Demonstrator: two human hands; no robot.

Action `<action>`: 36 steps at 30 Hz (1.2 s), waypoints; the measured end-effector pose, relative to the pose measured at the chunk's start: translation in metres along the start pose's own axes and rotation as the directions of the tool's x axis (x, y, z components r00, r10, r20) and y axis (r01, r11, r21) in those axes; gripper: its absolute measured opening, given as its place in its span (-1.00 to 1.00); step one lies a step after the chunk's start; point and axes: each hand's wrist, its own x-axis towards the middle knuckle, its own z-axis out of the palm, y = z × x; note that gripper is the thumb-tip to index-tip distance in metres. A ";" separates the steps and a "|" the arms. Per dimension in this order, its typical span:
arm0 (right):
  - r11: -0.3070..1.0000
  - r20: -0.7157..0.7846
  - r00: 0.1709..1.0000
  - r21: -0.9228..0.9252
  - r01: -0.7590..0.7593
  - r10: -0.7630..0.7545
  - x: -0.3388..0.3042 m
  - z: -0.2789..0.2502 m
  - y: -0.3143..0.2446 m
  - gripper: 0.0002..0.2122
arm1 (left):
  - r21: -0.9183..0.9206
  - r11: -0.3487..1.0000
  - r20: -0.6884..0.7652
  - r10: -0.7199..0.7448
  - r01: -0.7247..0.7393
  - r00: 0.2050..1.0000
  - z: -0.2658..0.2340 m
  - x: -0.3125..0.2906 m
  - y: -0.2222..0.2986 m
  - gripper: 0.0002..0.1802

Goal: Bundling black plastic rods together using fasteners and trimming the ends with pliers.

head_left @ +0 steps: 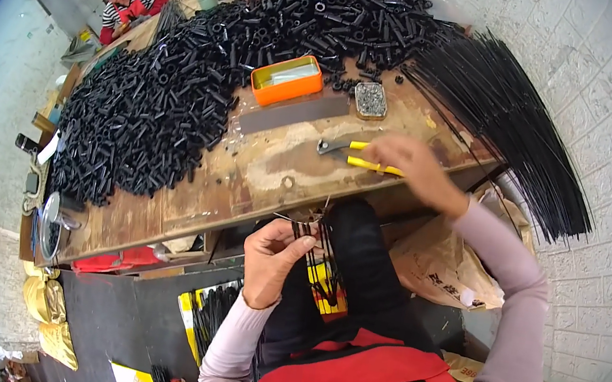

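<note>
Low over my lap, my left hand (275, 258) pinches a bunch of thin black rods (321, 245) between thumb and fingers. A few pale wire ends stick out at its top, too fine to make out fully. At the table's front edge, my right hand (410, 167) has its fingers closed over the yellow handles of a pair of pliers (338, 147). Their dark jaws point left, lying over the wooden tabletop. Beneath the rods, a yellow printed piece (327, 286) shows between my legs.
A big heap of black tubular parts (150, 110) covers the table's left and back. Near the middle stand an orange tin (287, 82) and a small tray of metal bits (371, 100). Long black rods (509, 119) overhang the right edge. Co-workers (128, 7) sit beyond.
</note>
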 end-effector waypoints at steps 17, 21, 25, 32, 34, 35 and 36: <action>0.996 -0.004 0.996 0.000 -0.086 0.086 0.061 -0.043 0.014 -0.73 | 0.032 0.982 0.182 -0.191 0.189 0.964 0.011 0.029 0.008 -0.80; 0.888 0.216 0.945 0.339 -0.310 0.248 0.010 -0.007 -0.048 -0.74 | 0.092 0.980 0.321 -0.196 0.176 0.926 0.030 0.025 0.010 -0.77; 0.915 0.288 0.946 0.321 -0.244 0.151 -0.021 0.007 -0.085 -0.75 | 0.061 0.989 0.399 -0.150 0.138 0.905 0.040 0.012 0.022 -0.51; 0.979 0.257 0.966 0.188 -0.074 0.024 -0.053 0.013 -0.114 -0.84 | 0.076 0.995 0.345 -0.088 0.066 0.934 0.044 -0.021 0.038 -0.57; 0.990 0.230 0.972 0.141 0.021 -0.053 -0.059 0.014 -0.117 -0.85 | 0.095 0.994 0.338 -0.088 0.059 0.937 0.047 -0.029 0.043 -0.58; 0.990 0.230 0.971 0.141 0.025 -0.057 -0.062 0.015 -0.121 -0.85 | 0.113 0.992 0.332 -0.092 0.057 0.939 0.048 -0.032 0.045 -0.60; 0.989 0.233 0.972 0.149 -0.002 -0.033 -0.065 0.016 -0.127 -0.86 | 0.115 0.992 0.329 -0.090 0.055 0.940 0.048 -0.035 0.045 -0.60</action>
